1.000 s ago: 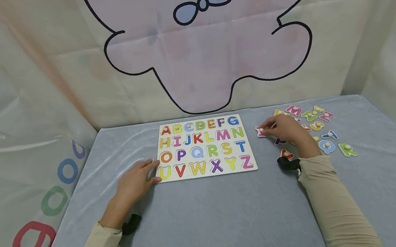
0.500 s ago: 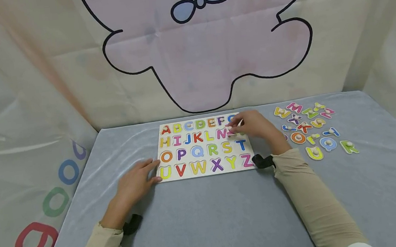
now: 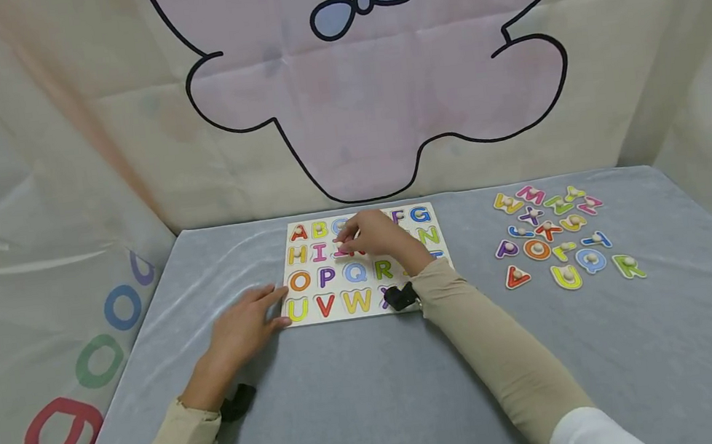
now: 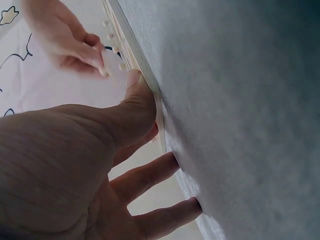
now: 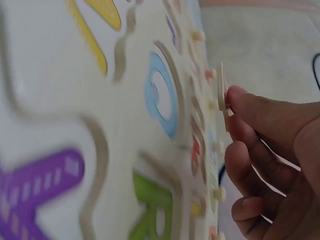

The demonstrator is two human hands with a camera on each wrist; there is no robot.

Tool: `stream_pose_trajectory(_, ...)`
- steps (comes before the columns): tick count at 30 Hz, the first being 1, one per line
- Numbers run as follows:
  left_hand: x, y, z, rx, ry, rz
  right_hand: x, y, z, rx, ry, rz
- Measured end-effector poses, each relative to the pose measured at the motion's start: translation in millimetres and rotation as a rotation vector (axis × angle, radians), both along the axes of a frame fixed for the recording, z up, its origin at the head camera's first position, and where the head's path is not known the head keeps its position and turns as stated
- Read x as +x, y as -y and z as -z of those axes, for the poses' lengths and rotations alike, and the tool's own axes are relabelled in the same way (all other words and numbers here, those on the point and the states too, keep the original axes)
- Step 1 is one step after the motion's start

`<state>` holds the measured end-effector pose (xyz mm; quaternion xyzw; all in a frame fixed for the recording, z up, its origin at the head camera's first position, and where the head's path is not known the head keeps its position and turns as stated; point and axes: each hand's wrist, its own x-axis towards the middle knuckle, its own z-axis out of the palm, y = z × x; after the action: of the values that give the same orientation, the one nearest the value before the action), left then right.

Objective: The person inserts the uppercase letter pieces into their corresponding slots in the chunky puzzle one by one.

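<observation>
The right hand pinched a small piece between thumb and forefinger, the other fingers loosely curled. The right wrist view showed this piece edge-on and raised clear of the board. From the head it was a bit of pink under the fingertips, too hidden to read. It was over the left half of the board, at the second row from the far edge, just right of the printed I. The hand and forearm covered several letters to its right.

The left hand gripped nothing; its fingers lay relaxed at the board's left edge, with the thumb touching near the near-left corner. In the left wrist view, two of its fingertips rested on the cloth.

The board lay flat, its coloured letters in four rows. In the far row, the A, the B and the G were in place. The O and the U were at the left ends of the two nearer rows.

Well to the right, loose letters lay scattered on the cloth: the M on the far side, the V near left, the R near right. Beyond the far edge of the cloth hung a backdrop with a blue bow.
</observation>
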<state>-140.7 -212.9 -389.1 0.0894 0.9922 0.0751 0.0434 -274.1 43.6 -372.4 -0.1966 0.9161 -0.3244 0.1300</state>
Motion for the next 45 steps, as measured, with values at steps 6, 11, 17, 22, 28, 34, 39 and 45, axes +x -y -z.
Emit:
stream_pose_trajectory(6,1.0,2.0,-0.8,-0.001,-0.001,0.01,-5.5,33,4.7,0.029,-0.015,0.015)
stream_pose_trajectory(11,0.7,2.0,-0.5,0.009,-0.006,0.018,-5.7,50,10.3,0.102,-0.07,0.035)
stream_pose_trajectory(17,3.1,1.1,-1.5,0.004,-0.001,0.019,-0.8,54,13.0,0.145,-0.068,0.068)
stream_pose_trajectory(22,4.1,0.4,-1.1,0.01,0.002,0.015,7.1,38,6.5,0.083,-0.067,0.056)
stream_pose_trajectory(28,2.7,0.8,-0.4,0.014,-0.004,-0.001,23.6,-17,-2.3,0.017,-0.107,0.094)
stream_pose_trajectory(34,0.2,1.7,3.8,0.011,0.0,0.002,40.0,-100,-7.1,0.081,-0.104,0.188)
stream_pose_trajectory(39,2.4,3.4,8.5,0.008,-0.003,0.007,45.4,-155,-5.5,0.116,-0.07,0.227)
stream_pose_trajectory(45,2.4,1.7,8.1,0.009,0.012,0.006,46.5,-207,-12.2,0.16,-0.05,0.275)
